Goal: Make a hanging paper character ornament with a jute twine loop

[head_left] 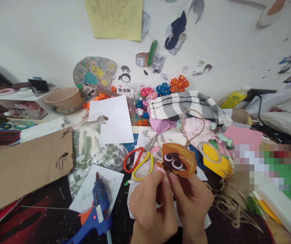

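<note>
I log left grip (153, 203) and right grip (192, 200) pinched closed on the flat, rounded cutout's (179, 155) lower edge; coarse twine loop (187, 143) above, plastic-handled scissors (147, 149) left.

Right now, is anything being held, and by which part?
Yes: the brown cartoon cutout with big eyes. The left hand and right hand hold it near its bottom edge; the exact spot under the fingers is hidden.
</note>
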A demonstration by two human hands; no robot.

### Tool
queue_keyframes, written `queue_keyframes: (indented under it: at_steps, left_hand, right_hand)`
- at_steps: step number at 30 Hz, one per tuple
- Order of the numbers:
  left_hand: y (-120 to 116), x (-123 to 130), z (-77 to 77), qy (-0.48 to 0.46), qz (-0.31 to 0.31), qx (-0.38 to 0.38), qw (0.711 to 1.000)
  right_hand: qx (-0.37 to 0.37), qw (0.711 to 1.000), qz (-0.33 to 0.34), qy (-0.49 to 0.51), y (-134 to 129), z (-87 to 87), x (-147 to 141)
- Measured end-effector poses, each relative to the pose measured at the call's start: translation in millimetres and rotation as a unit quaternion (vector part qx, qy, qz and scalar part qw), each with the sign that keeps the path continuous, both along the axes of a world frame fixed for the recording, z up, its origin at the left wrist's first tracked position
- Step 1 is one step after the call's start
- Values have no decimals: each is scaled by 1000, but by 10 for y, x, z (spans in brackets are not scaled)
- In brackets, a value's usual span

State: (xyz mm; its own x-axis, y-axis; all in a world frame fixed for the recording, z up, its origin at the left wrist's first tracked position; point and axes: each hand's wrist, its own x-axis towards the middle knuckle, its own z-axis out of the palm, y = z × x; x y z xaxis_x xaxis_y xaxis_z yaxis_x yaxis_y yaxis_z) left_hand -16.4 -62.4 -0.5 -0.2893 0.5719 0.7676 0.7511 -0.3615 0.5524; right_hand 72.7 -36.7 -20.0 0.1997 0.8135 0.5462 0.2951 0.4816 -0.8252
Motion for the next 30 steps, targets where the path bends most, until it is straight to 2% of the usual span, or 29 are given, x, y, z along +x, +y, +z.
queue_keyframes:
  at_steps: [6,12,20,24,30]
  left_hand:
    - [6,3,14,-18,-19,-19,999]
    - [-3,-10,16,-41,-46,-27,998]
    - [-22,7,-24,-43,-50,0,998]
    - [-18,10,-38,-34,-46,-5,998]
    - [-3,11,-31,-22,-38,-6,999]
  right_hand:
    - [-4,999,50,6,-22,-23,1]
    - [-18,999,25,17,-8,6,-3]
    - [-2,1000,17,-3,3,25,-3]
    - [2,999,32,-1,2,31,-3]
    - [11,1000,20,-6,1,23,-5]
